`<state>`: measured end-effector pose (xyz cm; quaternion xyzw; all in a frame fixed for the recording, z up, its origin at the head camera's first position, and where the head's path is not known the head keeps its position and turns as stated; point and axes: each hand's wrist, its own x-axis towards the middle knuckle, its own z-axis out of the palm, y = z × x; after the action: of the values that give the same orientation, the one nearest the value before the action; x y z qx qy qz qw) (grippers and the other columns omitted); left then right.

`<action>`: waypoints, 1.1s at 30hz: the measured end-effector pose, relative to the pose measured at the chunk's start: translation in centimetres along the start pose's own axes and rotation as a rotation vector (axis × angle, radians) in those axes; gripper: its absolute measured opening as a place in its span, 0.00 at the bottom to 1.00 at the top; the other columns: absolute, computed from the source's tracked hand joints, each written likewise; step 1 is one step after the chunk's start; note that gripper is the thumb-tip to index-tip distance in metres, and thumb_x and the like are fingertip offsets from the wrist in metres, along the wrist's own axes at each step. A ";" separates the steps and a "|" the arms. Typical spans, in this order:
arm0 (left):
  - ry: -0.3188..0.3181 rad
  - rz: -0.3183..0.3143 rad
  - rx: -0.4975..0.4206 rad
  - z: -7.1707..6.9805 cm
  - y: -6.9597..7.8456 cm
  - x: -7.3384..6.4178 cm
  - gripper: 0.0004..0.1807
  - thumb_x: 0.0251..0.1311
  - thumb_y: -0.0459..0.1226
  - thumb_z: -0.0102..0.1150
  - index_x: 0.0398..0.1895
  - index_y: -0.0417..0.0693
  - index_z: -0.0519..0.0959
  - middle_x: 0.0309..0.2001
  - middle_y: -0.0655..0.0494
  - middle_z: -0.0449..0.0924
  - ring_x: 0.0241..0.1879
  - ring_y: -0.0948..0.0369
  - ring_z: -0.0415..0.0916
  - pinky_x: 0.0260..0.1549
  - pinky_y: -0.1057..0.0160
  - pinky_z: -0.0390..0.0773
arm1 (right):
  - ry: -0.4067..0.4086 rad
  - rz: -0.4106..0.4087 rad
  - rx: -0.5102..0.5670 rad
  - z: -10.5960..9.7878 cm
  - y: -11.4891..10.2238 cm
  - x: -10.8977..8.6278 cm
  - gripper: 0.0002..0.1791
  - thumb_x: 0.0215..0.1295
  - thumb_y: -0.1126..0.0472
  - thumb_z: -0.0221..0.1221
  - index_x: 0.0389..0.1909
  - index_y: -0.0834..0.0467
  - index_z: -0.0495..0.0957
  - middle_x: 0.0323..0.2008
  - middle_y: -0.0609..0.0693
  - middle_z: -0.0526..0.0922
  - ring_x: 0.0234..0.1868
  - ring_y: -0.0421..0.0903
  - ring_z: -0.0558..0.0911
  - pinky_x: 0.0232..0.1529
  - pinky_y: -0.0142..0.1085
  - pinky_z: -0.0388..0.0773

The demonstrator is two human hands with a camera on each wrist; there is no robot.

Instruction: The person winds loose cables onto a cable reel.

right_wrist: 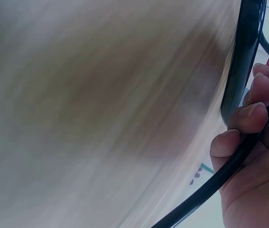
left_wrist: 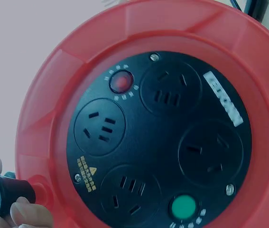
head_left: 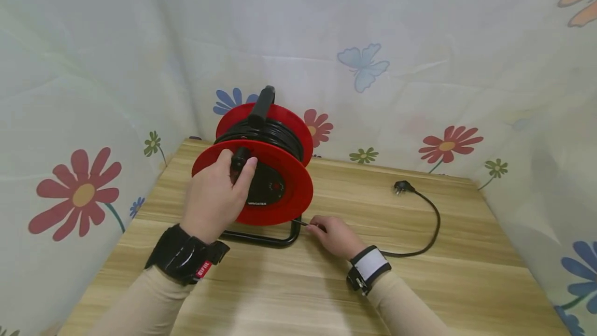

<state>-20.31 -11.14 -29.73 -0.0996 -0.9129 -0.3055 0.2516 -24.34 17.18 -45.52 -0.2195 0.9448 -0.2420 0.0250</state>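
Observation:
A red cable reel [head_left: 295, 183] wound with black cable stands at the left part of the wooden table. My left hand [head_left: 210, 196] holds the black winding knob [left_wrist: 11, 194] on the reel's front disc, thumb and fingers around it. Low at the reel's right side, my right hand [head_left: 339, 237] pinches the black cable [right_wrist: 196, 202] where it leaves the drum. From under that wrist the cable curves over the table to a black plug [head_left: 403, 187]. In the left wrist view the black socket panel [left_wrist: 158, 128] shows several sockets, a red button and a green one.
The reel's black tube stand [head_left: 263, 240] rests on the table [head_left: 289, 294], its foot just left of my right fingers. A black carrying handle [head_left: 263, 108] rises above the drum. Behind and beside the table hangs a white cloth [head_left: 280, 25] printed with flowers and butterflies.

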 end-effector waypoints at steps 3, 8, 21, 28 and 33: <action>-0.016 0.004 -0.015 0.3 0.4 0.1 0.24 0.67 0.57 0.41 0.30 0.45 0.67 0.13 0.52 0.68 0.12 0.59 0.65 0.10 0.63 0.63 | -0.006 -0.006 -0.006 0.2 -0.2 0.2 0.08 0.67 0.50 0.56 0.32 0.47 0.80 0.25 0.40 0.80 0.28 0.37 0.75 0.33 0.36 0.76; -0.014 0.004 -0.023 0.5 0.8 0.1 0.23 0.67 0.56 0.42 0.29 0.46 0.66 0.13 0.53 0.67 0.12 0.60 0.65 0.10 0.64 0.61 | -0.008 0.001 0.017 0.1 0.1 -0.2 0.09 0.67 0.51 0.56 0.30 0.48 0.80 0.23 0.40 0.78 0.26 0.37 0.74 0.30 0.35 0.74; -0.016 0.003 -0.036 0.4 1.1 0.1 0.22 0.67 0.55 0.42 0.30 0.45 0.65 0.13 0.53 0.67 0.13 0.60 0.65 0.11 0.64 0.60 | 0.031 0.066 0.027 -2.3 3.7 -4.1 0.15 0.68 0.46 0.53 0.23 0.47 0.76 0.18 0.40 0.69 0.21 0.36 0.67 0.23 0.32 0.67; -0.015 -0.010 -0.048 0.5 0.9 0.1 0.22 0.67 0.56 0.42 0.29 0.46 0.65 0.14 0.53 0.67 0.14 0.59 0.65 0.11 0.64 0.60 | 0.010 0.207 -0.009 -4.2 6.3 -6.8 0.20 0.67 0.39 0.50 0.22 0.47 0.73 0.18 0.41 0.68 0.19 0.37 0.67 0.20 0.33 0.64; -0.027 -0.016 -0.054 0.6 0.9 0.1 0.23 0.67 0.57 0.42 0.30 0.46 0.65 0.14 0.53 0.68 0.14 0.59 0.65 0.11 0.64 0.61 | 0.025 0.252 -0.063 -6.0 7.9 -8.9 0.25 0.64 0.34 0.48 0.19 0.48 0.72 0.16 0.41 0.65 0.17 0.37 0.65 0.18 0.33 0.62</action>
<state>-20.31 -10.11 -29.66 -0.1034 -0.9084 -0.3307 0.2341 -20.45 29.83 -44.49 -0.0968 0.9722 -0.2100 0.0363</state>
